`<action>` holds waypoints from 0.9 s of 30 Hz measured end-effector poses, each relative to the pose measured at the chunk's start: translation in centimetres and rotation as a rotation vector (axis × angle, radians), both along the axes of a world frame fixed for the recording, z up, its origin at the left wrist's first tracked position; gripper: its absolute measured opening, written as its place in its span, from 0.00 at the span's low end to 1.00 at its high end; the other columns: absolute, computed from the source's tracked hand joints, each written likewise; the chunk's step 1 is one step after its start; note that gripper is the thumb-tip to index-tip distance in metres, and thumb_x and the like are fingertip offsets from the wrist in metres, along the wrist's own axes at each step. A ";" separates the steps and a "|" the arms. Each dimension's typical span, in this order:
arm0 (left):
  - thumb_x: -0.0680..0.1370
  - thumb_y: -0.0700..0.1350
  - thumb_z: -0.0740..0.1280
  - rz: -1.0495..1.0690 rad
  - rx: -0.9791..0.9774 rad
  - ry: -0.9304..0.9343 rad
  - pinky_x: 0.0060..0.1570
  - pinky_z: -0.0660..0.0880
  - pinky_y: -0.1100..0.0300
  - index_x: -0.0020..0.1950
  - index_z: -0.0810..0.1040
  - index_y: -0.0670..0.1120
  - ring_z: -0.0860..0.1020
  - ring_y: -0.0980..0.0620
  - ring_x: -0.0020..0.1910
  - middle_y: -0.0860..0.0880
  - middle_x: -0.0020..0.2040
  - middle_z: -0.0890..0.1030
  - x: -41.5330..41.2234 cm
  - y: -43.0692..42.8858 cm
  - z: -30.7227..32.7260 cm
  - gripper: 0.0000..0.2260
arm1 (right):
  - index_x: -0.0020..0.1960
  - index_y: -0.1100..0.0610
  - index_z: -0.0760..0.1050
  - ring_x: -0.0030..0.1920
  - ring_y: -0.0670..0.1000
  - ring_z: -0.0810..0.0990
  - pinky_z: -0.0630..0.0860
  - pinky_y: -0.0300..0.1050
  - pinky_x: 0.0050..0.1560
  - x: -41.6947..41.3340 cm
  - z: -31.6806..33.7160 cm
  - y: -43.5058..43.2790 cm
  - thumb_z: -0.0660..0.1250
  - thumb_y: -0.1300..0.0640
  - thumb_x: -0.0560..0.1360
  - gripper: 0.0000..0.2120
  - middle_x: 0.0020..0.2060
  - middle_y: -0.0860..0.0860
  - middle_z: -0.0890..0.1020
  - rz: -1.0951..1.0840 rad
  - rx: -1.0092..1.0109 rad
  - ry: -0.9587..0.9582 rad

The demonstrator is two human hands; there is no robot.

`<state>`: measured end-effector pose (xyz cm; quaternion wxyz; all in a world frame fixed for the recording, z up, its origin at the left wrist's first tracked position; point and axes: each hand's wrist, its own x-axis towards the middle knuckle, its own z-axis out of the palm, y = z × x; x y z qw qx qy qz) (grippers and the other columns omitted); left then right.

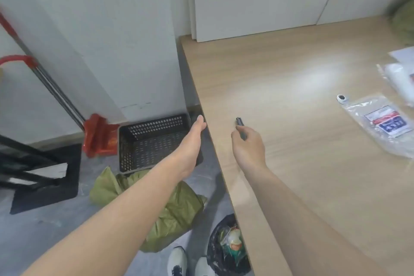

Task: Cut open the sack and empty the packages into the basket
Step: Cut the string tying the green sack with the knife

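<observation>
Here the right hand [247,145] clasps a small cutter [240,126] over the worktop [291,87]; the left hand [192,139], fingers [200,122] straight, hovers above the basket [143,141]; the sack [174,213] lies on the near floor [44,231]: slice shallowly, sparing packages.

Both my bare forearms reach forward from the bottom of the view. My left hand [193,134] is stretched out flat, fingers straight and together, seen edge-on with the thumb side up, holding nothing. My right hand [247,144] is to its right, back of the hand up, fingers curled round a slim dark cutter [240,124] whose tip pokes out beyond my knuckles.
</observation>
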<state>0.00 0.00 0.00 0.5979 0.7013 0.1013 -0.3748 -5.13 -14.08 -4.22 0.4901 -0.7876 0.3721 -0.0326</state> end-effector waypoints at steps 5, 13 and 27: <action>0.84 0.67 0.49 -0.021 0.006 0.031 0.80 0.50 0.44 0.81 0.65 0.55 0.55 0.49 0.82 0.50 0.83 0.59 1.8 -1.9 -4.6 0.29 | 0.68 0.51 0.77 0.67 0.54 0.75 0.71 0.57 0.68 1.8 -5.1 -2.0 0.63 0.48 0.74 0.23 0.67 0.52 0.76 0.023 -0.153 0.138; 0.82 0.70 0.49 -0.040 0.035 0.097 0.80 0.48 0.40 0.82 0.62 0.56 0.55 0.51 0.82 0.53 0.84 0.56 1.9 -0.4 -9.9 0.32 | 0.52 0.52 0.76 0.52 0.57 0.78 0.75 0.51 0.55 1.5 -9.8 -2.0 0.72 0.57 0.74 0.08 0.53 0.51 0.76 -0.110 -0.307 0.093; 0.84 0.67 0.49 0.030 0.035 0.086 0.81 0.51 0.42 0.83 0.61 0.54 0.57 0.52 0.82 0.52 0.83 0.61 2.1 3.8 -10.3 0.31 | 0.64 0.59 0.72 0.47 0.53 0.72 0.69 0.43 0.47 4.5 -10.2 -2.0 0.73 0.54 0.71 0.24 0.61 0.58 0.76 -0.352 -0.118 0.217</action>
